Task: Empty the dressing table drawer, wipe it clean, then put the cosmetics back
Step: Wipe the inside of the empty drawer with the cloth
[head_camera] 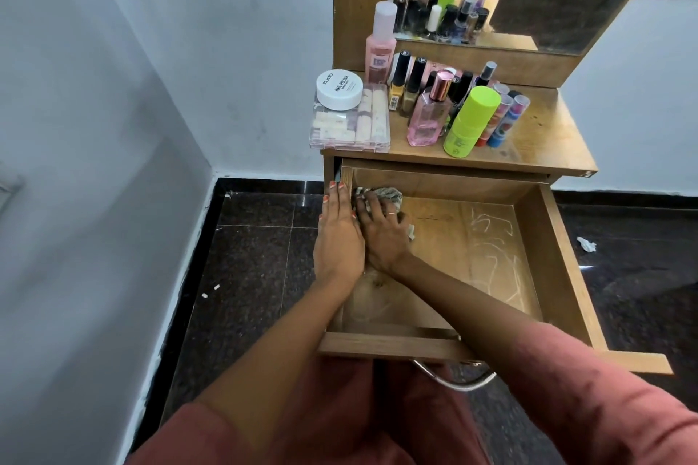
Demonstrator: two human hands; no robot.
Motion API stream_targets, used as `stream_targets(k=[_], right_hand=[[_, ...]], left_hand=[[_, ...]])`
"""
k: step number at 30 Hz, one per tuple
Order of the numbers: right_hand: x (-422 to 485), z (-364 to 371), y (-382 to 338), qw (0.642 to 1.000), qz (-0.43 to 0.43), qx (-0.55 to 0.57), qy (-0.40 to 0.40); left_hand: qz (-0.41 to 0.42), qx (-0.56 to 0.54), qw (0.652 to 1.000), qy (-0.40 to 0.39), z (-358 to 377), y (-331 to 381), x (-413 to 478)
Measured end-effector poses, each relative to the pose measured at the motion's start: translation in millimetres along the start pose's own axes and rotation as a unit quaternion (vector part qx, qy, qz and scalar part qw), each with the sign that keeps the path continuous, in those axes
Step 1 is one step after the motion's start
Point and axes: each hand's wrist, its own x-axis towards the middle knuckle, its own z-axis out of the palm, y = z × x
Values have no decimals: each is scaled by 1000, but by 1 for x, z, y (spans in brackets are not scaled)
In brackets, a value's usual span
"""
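1. The right hand (381, 234) lies spread on a crumpled cloth (391, 196). Its fingers are nearly straight, pressing the cloth down rather than clutching it, and a ring shows on one finger.
2. The left hand (338, 238) is flat too, fingers straight and close together. It rests along the left side wall of the drawer (559, 257), fingertips up by the table front, and holds nothing.
3. The drawer stands pulled well out of the dressing table (544, 125). The cloth sits in its far left corner, and pale scribble marks (491, 238) show on the wooden floor toward the right.
4. The cosmetics (434, 102) stand crowded on the table top. At the left is a clear plastic box (349, 125) with a white jar (338, 89) on it. There are also a tall pink bottle (379, 41), a green-capped bottle (468, 121) and nail polish bottles (406, 81).
5. Both forearms reach forward over the drawer front. The right one comes in on a slant from the right, and the hands lie side by side, touching.
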Motion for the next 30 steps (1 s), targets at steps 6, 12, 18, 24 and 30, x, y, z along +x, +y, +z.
stream_targets(k=[6, 12, 18, 24, 30], right_hand=[[-31, -3, 17, 993, -111, -29, -17], [-55, -3, 23, 982, -175, -60, -37], [-30, -6, 18, 992, -116, -44, -4], [-3, -10, 5, 999, -39, -20, 8], [-4, -4, 2, 999, -25, -44, 5]], left_hand=[[12, 14, 1000, -10, -2, -2, -2], [26, 2, 1000, -11, -5, -3, -4], [35, 6, 999, 2, -1, -4, -6], [46, -7, 999, 11, 0, -5, -8], [45, 67, 996, 34, 3, -6, -9]])
